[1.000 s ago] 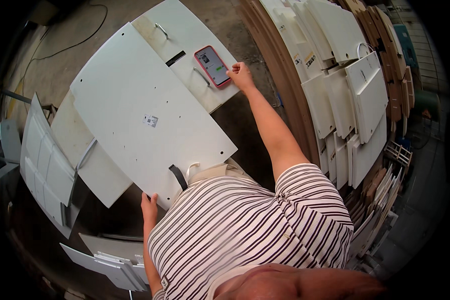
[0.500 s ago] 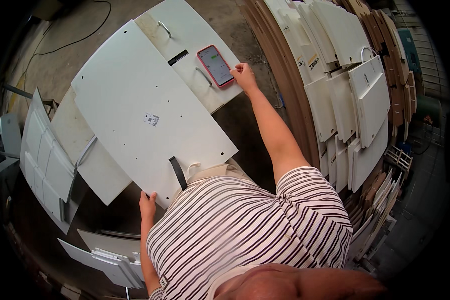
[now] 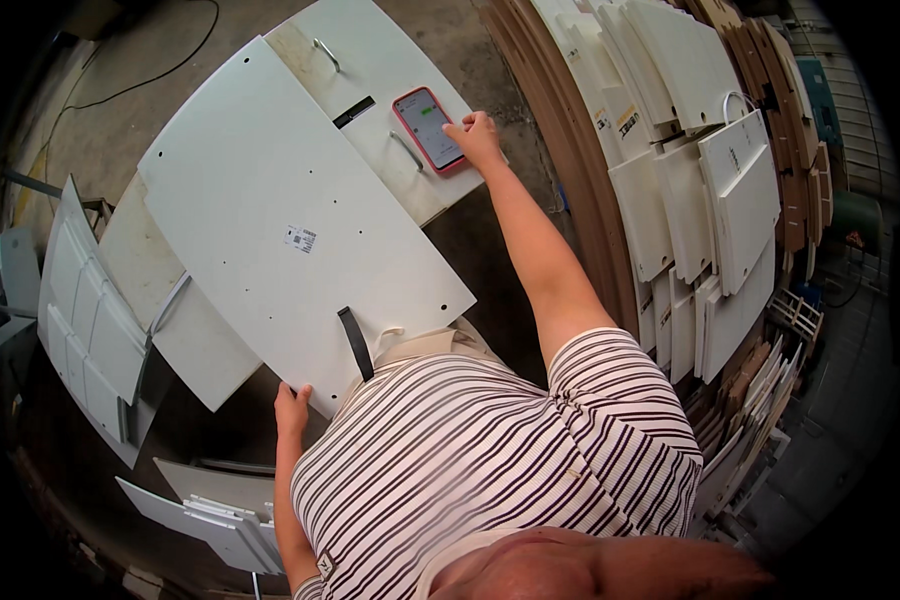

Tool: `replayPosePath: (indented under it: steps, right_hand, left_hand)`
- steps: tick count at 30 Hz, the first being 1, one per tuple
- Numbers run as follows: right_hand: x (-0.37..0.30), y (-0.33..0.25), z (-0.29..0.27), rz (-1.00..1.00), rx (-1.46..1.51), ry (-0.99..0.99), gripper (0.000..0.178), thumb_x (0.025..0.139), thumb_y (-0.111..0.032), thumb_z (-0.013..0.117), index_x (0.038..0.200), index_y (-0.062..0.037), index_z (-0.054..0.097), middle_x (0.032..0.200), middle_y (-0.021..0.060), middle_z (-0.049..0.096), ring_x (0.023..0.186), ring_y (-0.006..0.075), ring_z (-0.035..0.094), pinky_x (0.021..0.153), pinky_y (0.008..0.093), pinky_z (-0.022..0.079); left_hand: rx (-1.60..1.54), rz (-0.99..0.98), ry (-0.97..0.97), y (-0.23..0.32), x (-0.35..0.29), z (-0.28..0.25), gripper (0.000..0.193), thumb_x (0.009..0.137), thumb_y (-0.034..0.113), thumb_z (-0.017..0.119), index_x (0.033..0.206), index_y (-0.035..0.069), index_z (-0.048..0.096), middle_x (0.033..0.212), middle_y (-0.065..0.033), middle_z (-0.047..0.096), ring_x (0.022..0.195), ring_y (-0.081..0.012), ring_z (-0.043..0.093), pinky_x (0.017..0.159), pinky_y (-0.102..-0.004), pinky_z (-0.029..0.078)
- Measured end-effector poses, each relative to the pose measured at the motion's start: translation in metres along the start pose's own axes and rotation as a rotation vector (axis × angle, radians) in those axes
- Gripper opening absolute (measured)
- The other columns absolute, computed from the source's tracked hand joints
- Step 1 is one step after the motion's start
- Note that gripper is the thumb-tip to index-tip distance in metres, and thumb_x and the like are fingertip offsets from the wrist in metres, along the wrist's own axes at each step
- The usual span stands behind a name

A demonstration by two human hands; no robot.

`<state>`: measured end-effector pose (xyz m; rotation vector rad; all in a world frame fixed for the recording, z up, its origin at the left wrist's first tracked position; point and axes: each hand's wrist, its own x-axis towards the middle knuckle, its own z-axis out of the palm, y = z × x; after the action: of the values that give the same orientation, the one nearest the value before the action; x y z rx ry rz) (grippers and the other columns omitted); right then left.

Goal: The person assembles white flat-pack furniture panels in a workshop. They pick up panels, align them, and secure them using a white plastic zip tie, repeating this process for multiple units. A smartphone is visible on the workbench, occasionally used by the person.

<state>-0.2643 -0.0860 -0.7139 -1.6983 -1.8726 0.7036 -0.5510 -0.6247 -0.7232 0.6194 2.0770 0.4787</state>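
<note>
A large white panel (image 3: 270, 200) lies flat before me, with small drilled holes and a printed label (image 3: 300, 239) on it. My left hand (image 3: 291, 408) grips its near left corner. Beyond the panel's right side, a phone (image 3: 427, 128) in a red case rests face up on a pale board (image 3: 370, 60). Its screen is lit. My right hand (image 3: 475, 140) reaches over the phone's right edge, a finger stretched onto the screen and the others bent. This hand holds nothing. A metal handle (image 3: 406, 151) sits beside the phone, and another handle (image 3: 327, 55) lies farther up.
A black strip (image 3: 355, 345) lies over the panel's near end. To the right stand stacked white panels (image 3: 685, 210) and brown boards (image 3: 570, 200). More white panels lean at the left (image 3: 95, 310) and lower left (image 3: 215, 520). A dark cable (image 3: 175, 75) crosses the floor.
My right hand has moved left from the phone's edge, and a finger now reaches over the screen. My left hand stays at the panel's corner.
</note>
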Motion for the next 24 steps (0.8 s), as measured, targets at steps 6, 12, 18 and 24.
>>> replayPosePath:
  steps: [6, 12, 18, 24]
  right_hand:
    - [-0.004, -0.007, 0.012, 0.042, -0.156, -0.011, 0.074, 0.061, -0.046, 0.081, 0.108, 0.002, 0.051, 0.112, 0.018, 0.051, 0.11, 0.0331, 0.047, 0.097, 0.0404, 0.039]
    - [-0.013, -0.026, 0.012, 0.139, -0.16, -0.065, 0.083, 0.061, -0.053, 0.08, 0.115, 0.0019, 0.048, 0.121, 0.019, 0.045, 0.119, 0.0336, 0.039, 0.103, 0.0417, 0.034]
    - [0.002, 0.002, 0.013, 0.102, -0.035, -0.111, 0.075, 0.066, -0.045, 0.08, 0.116, 0.0025, 0.049, 0.116, 0.0176, 0.049, 0.111, 0.0288, 0.048, 0.096, 0.0392, 0.042]
    - [0.012, 0.036, 0.011, 0.145, 0.383, -0.221, 0.05, 0.077, -0.02, 0.074, 0.114, 0.004, 0.052, 0.104, 0.0097, 0.058, 0.094, 0.0166, 0.058, 0.084, 0.029, 0.049]
  left_hand:
    - [0.038, -0.012, -0.015, -0.01, 0.009, 0.003, 0.038, 0.083, 0.017, 0.069, 0.112, -0.004, 0.055, 0.105, -0.0214, 0.064, 0.098, -0.0344, 0.063, 0.084, -0.0387, 0.048]
    - [0.026, 0.0, -0.009, -0.009, 0.01, 0.005, 0.037, 0.084, 0.018, 0.069, 0.11, -0.004, 0.055, 0.104, -0.0224, 0.064, 0.097, -0.0354, 0.063, 0.083, -0.0394, 0.048]
    - [0.037, -0.014, -0.005, -0.011, 0.012, 0.01, 0.038, 0.084, 0.021, 0.069, 0.109, -0.004, 0.055, 0.101, -0.0232, 0.064, 0.096, -0.0368, 0.062, 0.081, -0.0405, 0.048]
    - [0.001, -0.02, 0.003, -0.016, 0.015, 0.014, 0.038, 0.084, 0.02, 0.069, 0.109, -0.004, 0.055, 0.103, -0.0229, 0.064, 0.097, -0.0366, 0.062, 0.082, -0.0405, 0.048]
